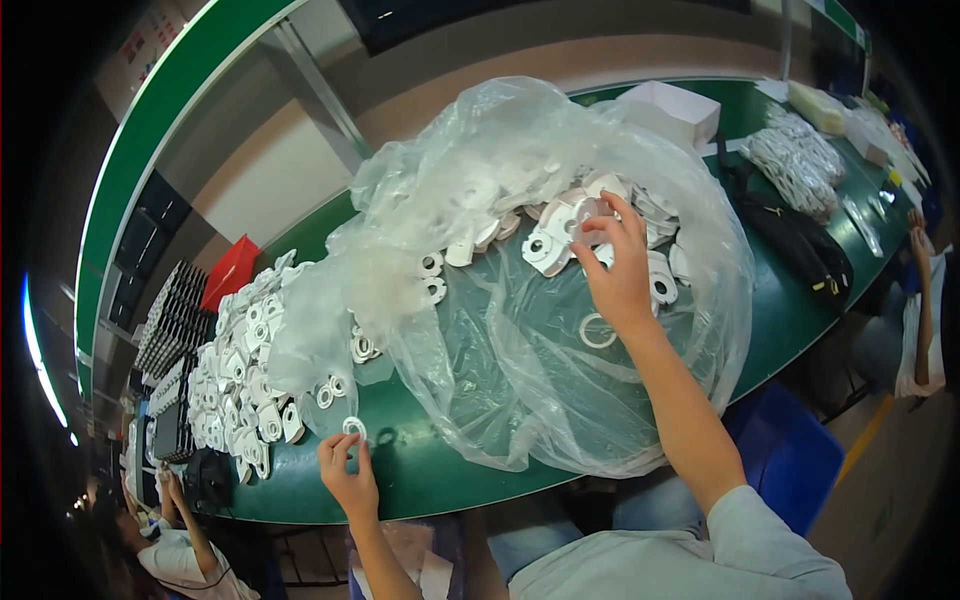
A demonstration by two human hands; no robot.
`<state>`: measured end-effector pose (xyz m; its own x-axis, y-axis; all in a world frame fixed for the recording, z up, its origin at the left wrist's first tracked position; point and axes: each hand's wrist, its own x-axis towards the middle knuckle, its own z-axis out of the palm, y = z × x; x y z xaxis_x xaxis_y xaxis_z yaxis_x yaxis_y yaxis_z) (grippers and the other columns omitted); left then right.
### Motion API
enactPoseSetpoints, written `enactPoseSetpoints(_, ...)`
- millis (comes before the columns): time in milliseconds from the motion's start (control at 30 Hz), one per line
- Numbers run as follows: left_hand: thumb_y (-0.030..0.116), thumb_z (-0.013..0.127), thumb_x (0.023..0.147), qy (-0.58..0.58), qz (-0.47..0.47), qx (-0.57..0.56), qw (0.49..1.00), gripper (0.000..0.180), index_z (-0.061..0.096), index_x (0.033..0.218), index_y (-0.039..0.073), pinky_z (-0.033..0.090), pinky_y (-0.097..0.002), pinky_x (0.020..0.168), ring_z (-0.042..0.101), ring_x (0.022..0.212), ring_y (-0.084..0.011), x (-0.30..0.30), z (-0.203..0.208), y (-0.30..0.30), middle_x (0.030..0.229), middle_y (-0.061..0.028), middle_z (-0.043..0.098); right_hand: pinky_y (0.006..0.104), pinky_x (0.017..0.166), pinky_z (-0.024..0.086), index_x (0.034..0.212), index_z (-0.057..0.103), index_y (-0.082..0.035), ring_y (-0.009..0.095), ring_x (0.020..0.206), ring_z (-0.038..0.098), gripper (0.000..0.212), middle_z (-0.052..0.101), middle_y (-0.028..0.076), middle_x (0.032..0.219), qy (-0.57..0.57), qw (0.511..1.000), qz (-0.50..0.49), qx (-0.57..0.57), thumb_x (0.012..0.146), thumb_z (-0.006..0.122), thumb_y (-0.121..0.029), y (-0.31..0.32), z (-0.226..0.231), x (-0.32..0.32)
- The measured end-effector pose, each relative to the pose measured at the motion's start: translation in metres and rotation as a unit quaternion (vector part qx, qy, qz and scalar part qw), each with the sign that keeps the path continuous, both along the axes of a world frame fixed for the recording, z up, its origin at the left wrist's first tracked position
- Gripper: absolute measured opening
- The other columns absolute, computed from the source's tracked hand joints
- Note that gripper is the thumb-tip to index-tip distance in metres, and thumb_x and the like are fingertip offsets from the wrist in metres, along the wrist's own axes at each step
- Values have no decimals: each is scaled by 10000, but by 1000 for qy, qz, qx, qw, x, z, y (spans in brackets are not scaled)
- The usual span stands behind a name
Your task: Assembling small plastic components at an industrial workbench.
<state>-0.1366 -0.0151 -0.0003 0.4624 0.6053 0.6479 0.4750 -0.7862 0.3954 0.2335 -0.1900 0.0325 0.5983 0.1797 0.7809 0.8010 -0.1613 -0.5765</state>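
Observation:
My left hand (350, 482) is near the table's front edge, its fingertips pinched on a small white plastic ring (354, 428). Inside the opened clear plastic bag (480, 370), my right hand (620, 275) is over a heap of flat white plastic parts (545, 245), many with a round hole. Its thumb and fingers curl around a thin, pinkish translucent piece (588, 218); the piece's exact kind is unclear. A larger thin white ring (598, 331) lies on the bag, beneath my right forearm.
To the left spreads a big pile of similar white parts (240, 370), beside stacked black trays (172, 320) and a red bin (230, 272). A white box (672, 112), bagged white pieces (795, 160) and a black bag (795, 240) are at the right. Other people work at both ends.

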Motion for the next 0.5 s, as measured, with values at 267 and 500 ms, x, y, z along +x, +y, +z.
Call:
enactPoseSetpoints(267, -48, 699, 674, -38, -195, 91, 976, 223, 658, 883, 18, 461, -344, 710, 574, 823, -270, 113, 53, -50, 870, -98, 612, 282, 779, 486, 1096, 512, -72, 121, 905, 589, 265, 589, 18, 1007, 580, 635, 498, 110, 969, 434, -290, 26, -34, -43)
enactPoseSetpoints(500, -12, 653, 675, 40, -235, 98, 966, 284, 651, 952, 53, 492, -354, 733, 582, 883, -265, 164, 20, -48, 937, -54, 622, 286, 600, 524, 1056, 487, -85, 153, 713, 617, 288, 611, 55, 898, 586, 622, 519, -19, 989, 371, -340, 31, -38, -68)
